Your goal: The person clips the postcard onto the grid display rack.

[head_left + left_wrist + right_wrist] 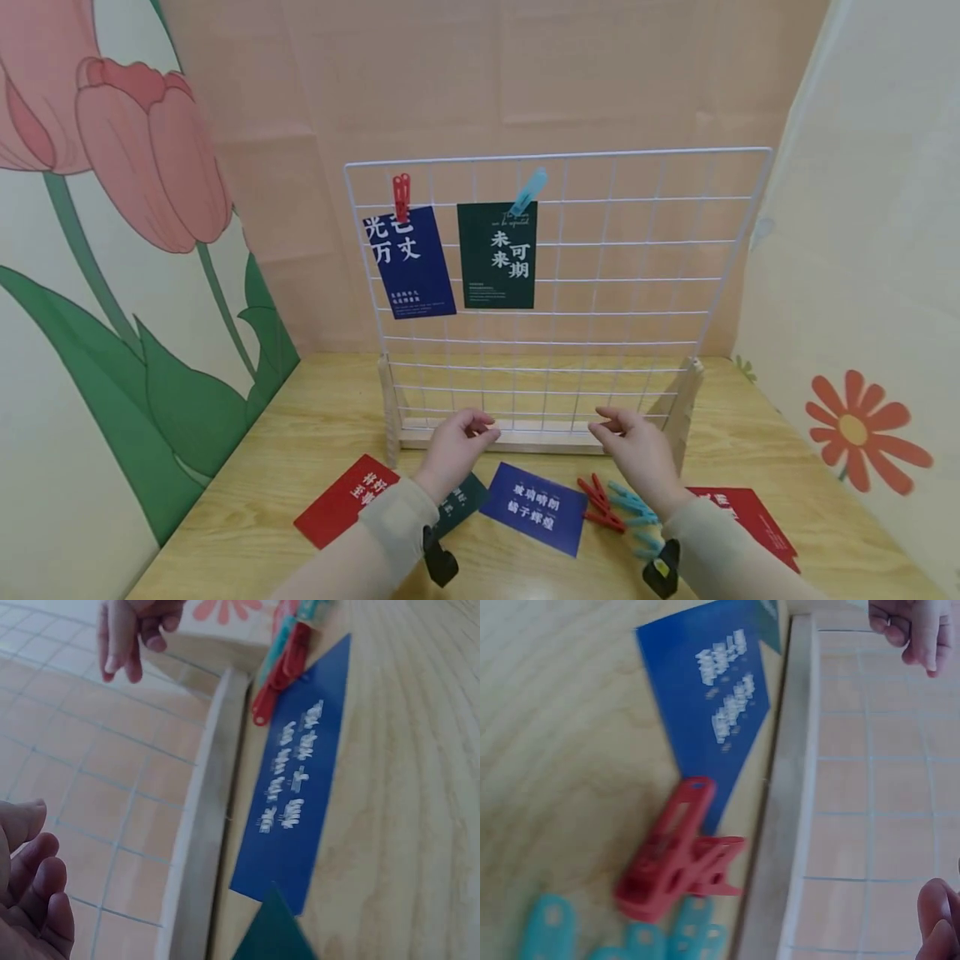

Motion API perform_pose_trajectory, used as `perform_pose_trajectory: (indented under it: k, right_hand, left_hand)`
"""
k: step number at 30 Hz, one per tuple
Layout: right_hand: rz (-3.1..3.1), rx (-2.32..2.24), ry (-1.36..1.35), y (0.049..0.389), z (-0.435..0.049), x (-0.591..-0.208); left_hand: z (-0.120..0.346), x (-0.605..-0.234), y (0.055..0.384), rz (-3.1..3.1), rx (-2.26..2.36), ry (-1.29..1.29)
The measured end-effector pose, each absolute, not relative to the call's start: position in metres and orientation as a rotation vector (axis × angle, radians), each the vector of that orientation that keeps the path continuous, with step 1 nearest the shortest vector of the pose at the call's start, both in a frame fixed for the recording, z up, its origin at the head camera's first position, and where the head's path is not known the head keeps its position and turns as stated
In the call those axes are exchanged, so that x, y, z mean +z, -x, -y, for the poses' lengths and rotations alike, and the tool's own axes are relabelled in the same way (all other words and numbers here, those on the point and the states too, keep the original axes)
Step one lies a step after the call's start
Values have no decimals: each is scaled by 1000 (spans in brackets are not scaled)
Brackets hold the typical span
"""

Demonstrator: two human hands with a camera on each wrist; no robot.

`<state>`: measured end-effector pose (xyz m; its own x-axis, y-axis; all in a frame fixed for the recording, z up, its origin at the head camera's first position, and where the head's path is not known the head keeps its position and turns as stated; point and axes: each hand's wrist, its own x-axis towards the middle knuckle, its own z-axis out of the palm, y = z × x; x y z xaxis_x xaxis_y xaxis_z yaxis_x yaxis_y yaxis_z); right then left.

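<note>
Both hands hover in front of the lower part of a white wire grid rack (pixel 615 200). The left hand (pixel 459 446), fingers loosely curled, holds nothing. Apart from it on the other side, the right hand (pixel 637 450) is also bare, its fingers relaxed. On the grid a blue card (pixel 420 275) hangs tilted from a red clothespin (pixel 402 196). Beside it a dark green card (pixel 487 283) hangs from a light blue clothespin (pixel 529 192). Below the hands lie another blue card (pixel 534 508), red clothespins (pixel 667 855) and several light blue clothespins (pixel 633 504).
On the wooden table (pixel 240 508), a red card (pixel 337 504) lies at left, and a green card (pixel 461 504) sits partly behind the left wrist. More red cards (pixel 757 521) lie at right. A wooden base (pixel 525 442) supports the rack. Walls stand at both sides.
</note>
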<state>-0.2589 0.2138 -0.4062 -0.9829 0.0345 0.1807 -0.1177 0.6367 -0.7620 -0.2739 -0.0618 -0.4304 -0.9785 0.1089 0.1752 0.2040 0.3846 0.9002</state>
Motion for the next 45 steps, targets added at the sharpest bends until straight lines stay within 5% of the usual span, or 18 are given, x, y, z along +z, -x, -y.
perform_pose_trajectory:
  k: [16, 45]
  right_hand:
    - [2851, 1126, 1, 256, -220, -436]
    - [3095, 699, -69, 268, -218, -455]
  left_hand:
    - [54, -476, 290, 2801, -1414, 376]
    - [43, -478, 294, 3119, -710, 507]
